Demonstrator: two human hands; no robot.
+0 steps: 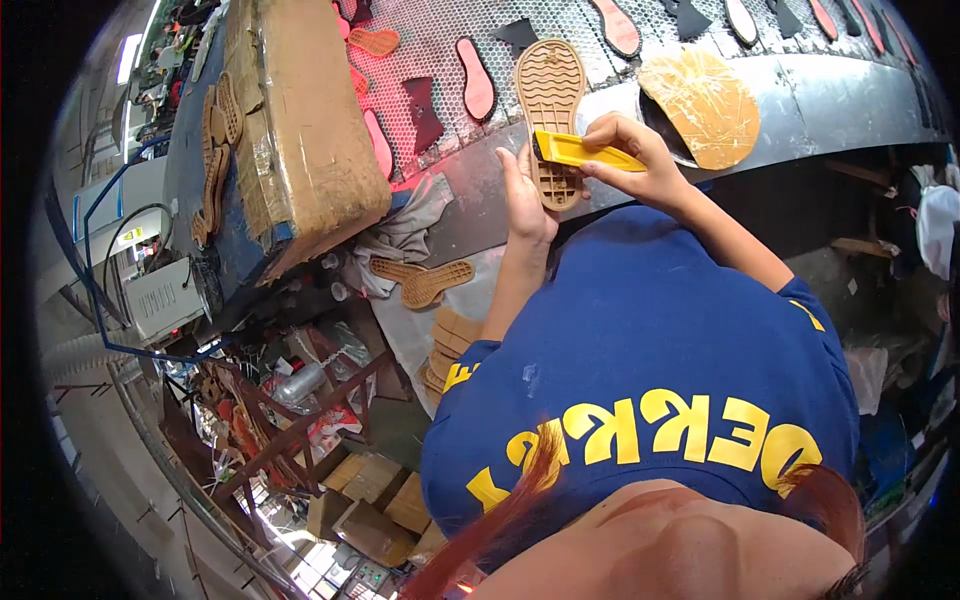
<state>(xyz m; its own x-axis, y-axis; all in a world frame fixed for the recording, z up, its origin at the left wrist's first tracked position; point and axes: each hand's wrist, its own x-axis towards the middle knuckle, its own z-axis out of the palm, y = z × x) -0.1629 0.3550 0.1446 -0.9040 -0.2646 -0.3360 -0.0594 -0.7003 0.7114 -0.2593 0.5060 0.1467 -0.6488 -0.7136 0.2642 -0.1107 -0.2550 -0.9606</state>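
Note:
A tan shoe sole (550, 85) stands lengthwise in front of me, with wavy ridges on its forepart and a grid of hollows in its heel. My left hand (525, 200) grips it by the heel end, some fingers hidden behind it. My right hand (640, 155) is closed around a flat yellow plastic-handled tool (580, 151) with a dark left end. The tool lies across the sole, just above the heel grid; whether it touches cannot be made out. Near my right hand a scratched, rounded tan board (705, 110) rests over a dark opening on the metal edge.
Beyond the metal ledge (810, 100), a mesh conveyor (550, 25) carries pink insoles (477, 80) and dark pieces (422, 112). A large cardboard box (310, 120) stands at left, beside stacked tan soles (222, 140). More soles (435, 284) lie left of my left forearm, near a grey cloth (410, 225).

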